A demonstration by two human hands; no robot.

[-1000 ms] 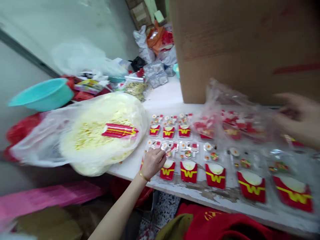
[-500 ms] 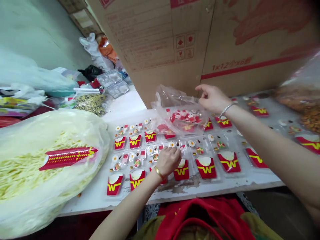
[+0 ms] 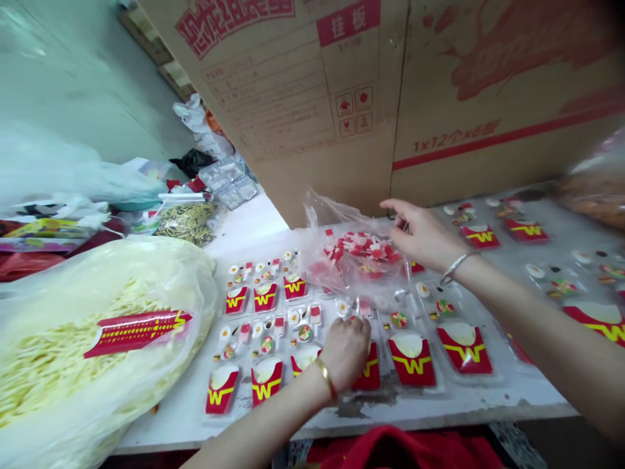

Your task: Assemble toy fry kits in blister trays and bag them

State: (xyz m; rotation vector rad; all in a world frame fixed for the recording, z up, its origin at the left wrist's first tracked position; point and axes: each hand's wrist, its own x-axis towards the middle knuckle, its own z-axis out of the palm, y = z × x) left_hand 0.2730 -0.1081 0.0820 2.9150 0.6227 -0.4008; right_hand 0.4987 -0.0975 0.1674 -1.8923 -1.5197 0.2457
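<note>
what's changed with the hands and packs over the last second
The left hand has moved right along the front row to the fourth blister pack from the left. A red-and-white popsicle piece now shows there, where none did before; whether it has been let go is unclear. The view has swung right. The right hand stays beside the clear bag; the cardboard box stays put.

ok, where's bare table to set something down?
Best spot: white table, between the cardboard box, the bag of green strips and the back row of red packs. Smaller: front left, between the big pale bag and the front-left pack, beside a brown crumb. Crowded: the middle, with packs, the bag of red-and-white bits, left hand and right hand.
</note>
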